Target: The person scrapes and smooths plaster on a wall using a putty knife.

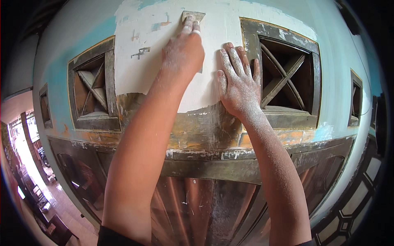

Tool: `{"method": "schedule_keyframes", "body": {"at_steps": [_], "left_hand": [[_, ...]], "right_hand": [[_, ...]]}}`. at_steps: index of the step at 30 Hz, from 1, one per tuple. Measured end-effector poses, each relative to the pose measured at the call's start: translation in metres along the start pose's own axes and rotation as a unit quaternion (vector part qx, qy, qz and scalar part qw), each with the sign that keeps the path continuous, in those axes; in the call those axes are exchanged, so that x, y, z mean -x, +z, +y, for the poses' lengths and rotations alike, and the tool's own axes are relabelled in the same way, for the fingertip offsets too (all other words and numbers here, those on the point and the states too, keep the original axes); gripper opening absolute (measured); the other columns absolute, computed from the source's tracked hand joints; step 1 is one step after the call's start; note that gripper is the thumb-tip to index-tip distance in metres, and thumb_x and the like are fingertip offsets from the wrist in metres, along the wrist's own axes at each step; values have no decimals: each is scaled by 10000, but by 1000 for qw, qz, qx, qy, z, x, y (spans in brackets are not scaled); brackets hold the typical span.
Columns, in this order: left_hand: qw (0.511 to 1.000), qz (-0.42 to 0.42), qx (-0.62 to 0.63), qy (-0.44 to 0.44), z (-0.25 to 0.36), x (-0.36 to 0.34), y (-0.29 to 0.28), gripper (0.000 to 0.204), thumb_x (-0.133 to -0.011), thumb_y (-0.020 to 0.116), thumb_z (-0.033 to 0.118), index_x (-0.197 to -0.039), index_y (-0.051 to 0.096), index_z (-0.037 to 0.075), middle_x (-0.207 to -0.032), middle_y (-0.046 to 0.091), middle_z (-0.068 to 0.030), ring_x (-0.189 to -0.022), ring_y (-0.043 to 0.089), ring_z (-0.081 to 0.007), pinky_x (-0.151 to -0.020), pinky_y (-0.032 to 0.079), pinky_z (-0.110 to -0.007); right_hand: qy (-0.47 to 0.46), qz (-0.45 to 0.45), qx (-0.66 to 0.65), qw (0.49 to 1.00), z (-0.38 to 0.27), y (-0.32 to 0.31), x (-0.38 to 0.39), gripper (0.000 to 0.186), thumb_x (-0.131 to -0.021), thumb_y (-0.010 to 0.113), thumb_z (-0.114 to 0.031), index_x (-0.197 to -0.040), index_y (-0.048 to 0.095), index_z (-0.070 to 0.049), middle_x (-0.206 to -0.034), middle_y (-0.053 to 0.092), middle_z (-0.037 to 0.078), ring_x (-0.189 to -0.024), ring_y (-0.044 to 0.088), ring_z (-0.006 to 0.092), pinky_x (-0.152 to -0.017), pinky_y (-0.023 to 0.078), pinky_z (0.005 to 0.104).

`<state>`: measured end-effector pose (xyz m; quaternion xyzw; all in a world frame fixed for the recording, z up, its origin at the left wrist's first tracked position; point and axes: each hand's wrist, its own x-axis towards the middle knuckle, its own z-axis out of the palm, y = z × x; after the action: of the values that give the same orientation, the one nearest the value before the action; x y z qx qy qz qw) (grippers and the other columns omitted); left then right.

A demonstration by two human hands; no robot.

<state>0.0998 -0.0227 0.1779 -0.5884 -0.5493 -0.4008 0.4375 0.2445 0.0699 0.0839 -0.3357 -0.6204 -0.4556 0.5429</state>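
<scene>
My left hand (183, 53) is raised high against the wall, closed around a small putty knife (195, 15). Two fingers press along its flat, pale-smeared blade, which lies against the white patch (141, 76). Most of the tool is hidden by the hand. My right hand (241, 84) rests flat on the wall to the right, fingers spread, beside the wooden vent frame. White powder coats that hand and forearm. Grey and blue spots show through the white layer left of my left hand.
Wooden vents with crossed slats flank the patch, a left vent (93, 88) and a right vent (283, 76). Below runs a dark, white-specked wooden ledge (213, 156) above brown panels. Turquoise paint (100, 33) surrounds the white area. A bright opening (30, 151) lies at far left.
</scene>
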Motion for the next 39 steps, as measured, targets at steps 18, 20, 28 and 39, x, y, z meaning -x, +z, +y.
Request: {"method": "schedule_keyframes", "body": {"at_steps": [18, 20, 28, 39], "left_hand": [[999, 13, -23, 27, -11, 145, 7, 846, -849, 645, -25, -1639, 353, 47, -1738, 279, -114, -1134, 651, -389, -833, 637, -454], [1000, -20, 2, 0, -12, 177, 11, 856, -835, 610, -66, -1642, 356, 56, -1742, 278, -101, -1146, 649, -385, -887, 615, -454], [997, -62, 25, -46, -26, 233, 37, 873, -816, 577, -111, -1644, 346, 42, -1754, 253, -87, -1101, 648, -374, -881, 594, -467], [997, 2, 43, -60, -28, 172, 41, 841, -834, 561, -86, -1636, 343, 38, -1754, 245, -103, -1014, 674, -402, -856, 594, -506]], "right_hand": [[-5, 5, 14, 1000, 1, 0, 1, 597, -1116, 403, -362, -1675, 326, -168, -1766, 242, 23, -1640, 175, 246, -1324, 83, 557], [0, 17, 2, 1000, -1, 2, 2, 609, -1110, 415, -358, -1679, 316, -167, -1767, 241, 30, -1640, 176, 248, -1322, 92, 562], [0, 1, 0, 1000, 1, -3, 0, 629, -1120, 353, -412, -1697, 257, -179, -1777, 205, 10, -1647, 139, 234, -1332, 54, 551], [-15, 16, 24, 999, 4, 2, 1, 620, -1118, 370, -394, -1693, 271, -186, -1774, 213, 10, -1646, 147, 237, -1325, 78, 563]]}}
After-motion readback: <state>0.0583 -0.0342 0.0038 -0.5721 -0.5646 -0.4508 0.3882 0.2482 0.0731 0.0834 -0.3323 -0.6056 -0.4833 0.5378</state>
